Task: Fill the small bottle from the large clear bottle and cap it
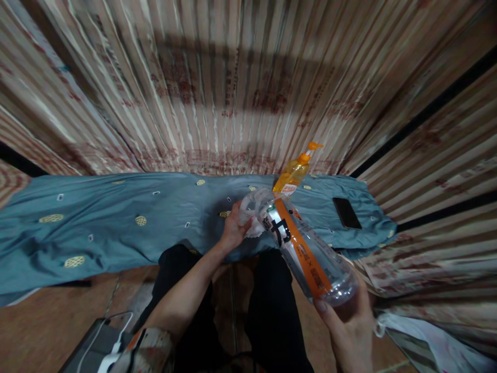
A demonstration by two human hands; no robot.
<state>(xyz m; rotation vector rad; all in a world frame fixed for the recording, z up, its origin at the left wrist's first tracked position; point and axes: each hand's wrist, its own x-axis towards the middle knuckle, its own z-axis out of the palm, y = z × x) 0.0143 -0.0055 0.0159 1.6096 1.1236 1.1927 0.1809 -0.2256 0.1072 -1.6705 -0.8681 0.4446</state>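
A large clear plastic bottle (337,274) with an orange-striped label is held tilted in front of me, its base toward my right. My right hand (351,321) is wrapped round the base, thumb on the near side. At the other end my left hand (233,229) is closed on a crumpled white tissue (255,229), beside the bottle's narrow, see-through top. Whether the tissue presses on the bottle there is hard to make out. Just behind the bottle stands a pump bottle (292,173) of yellow liquid with an orange pump head.
A blue cloth with pineapple prints (104,207) covers the narrow surface before me. A black phone (347,213) lies on it at the right. Pleated curtains (217,77) hang behind and beside. A white charger with a cable (112,357) is low left; a white plastic bag (435,336) is low right.
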